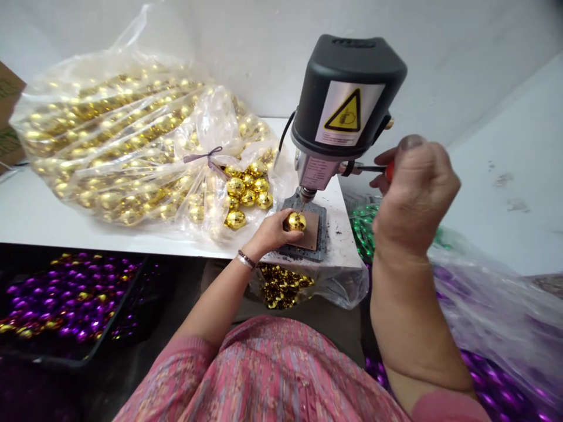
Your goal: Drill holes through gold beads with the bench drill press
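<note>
Between the thumb and fingers of my left hand [273,230] is a shiny gold mirrored ball [297,221]. It sits over a brown board [310,230] on the dark metal base [322,243] of a small drill press [347,99]. The drill bit [303,203] points down just above the ball; whether they touch I cannot tell. At the right, my right hand [417,181] is closed around the red knob [389,170] at the end of the press's lever [368,168]. Several loose gold balls [248,193] lie left of my left hand, at the mouth of a plastic bag.
A big clear bag [109,146] full of gold balls covers the table's [26,217] left part. Below hang gold pieces in plastic [285,287]. A dark crate [74,305] holds purple and gold balls. Green [364,225] and purple [497,375] shiny things lie at the right.
</note>
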Action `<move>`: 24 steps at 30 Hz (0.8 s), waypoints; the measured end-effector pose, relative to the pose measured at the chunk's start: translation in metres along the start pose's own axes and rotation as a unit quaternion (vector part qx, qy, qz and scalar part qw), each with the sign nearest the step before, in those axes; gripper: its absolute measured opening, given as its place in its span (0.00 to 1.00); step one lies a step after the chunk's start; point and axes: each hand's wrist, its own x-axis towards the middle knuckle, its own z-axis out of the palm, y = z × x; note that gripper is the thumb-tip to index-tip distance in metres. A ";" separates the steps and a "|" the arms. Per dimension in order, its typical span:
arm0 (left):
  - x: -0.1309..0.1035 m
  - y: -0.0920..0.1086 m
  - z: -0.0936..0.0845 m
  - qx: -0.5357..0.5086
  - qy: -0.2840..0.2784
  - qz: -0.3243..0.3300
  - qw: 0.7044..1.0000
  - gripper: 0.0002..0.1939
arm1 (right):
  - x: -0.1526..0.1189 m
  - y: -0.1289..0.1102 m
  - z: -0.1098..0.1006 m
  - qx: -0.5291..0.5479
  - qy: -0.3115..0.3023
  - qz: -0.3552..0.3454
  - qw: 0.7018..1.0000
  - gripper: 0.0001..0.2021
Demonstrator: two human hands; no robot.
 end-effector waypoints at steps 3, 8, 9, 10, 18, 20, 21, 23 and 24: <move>-0.024 -0.003 -0.017 -0.009 -0.106 0.022 0.994 0.25 | 0.012 -0.003 0.001 0.010 -0.013 0.021 1.000 0.20; -0.033 -0.018 -0.041 -0.021 -0.146 0.004 0.989 0.31 | 0.007 0.002 0.000 0.025 -0.012 0.013 1.000 0.21; -0.027 -0.022 -0.044 -0.009 -0.088 -0.015 0.996 0.29 | 0.006 0.002 0.000 0.025 -0.013 0.009 1.000 0.21; -0.020 -0.026 -0.046 0.011 -0.020 -0.036 0.999 0.25 | 0.005 0.002 0.000 0.025 -0.013 0.007 1.000 0.21; 0.040 -0.047 -0.037 0.206 0.121 -0.115 0.964 0.26 | -0.001 -0.001 -0.003 0.022 -0.029 0.007 0.999 0.23; 0.043 -0.050 -0.032 0.222 0.103 -0.111 0.963 0.27 | -0.003 -0.003 -0.004 0.012 -0.031 0.012 0.999 0.23; 0.043 -0.051 -0.030 0.227 0.098 -0.111 0.963 0.27 | -0.004 -0.004 -0.005 0.005 -0.031 0.013 0.999 0.23; 0.041 -0.053 -0.028 0.220 0.109 -0.111 0.963 0.27 | -0.005 -0.006 -0.006 -0.005 -0.033 0.013 0.999 0.23; 0.038 -0.053 -0.029 0.205 0.126 -0.105 0.965 0.28 | -0.006 -0.006 -0.006 -0.007 -0.035 0.011 0.999 0.23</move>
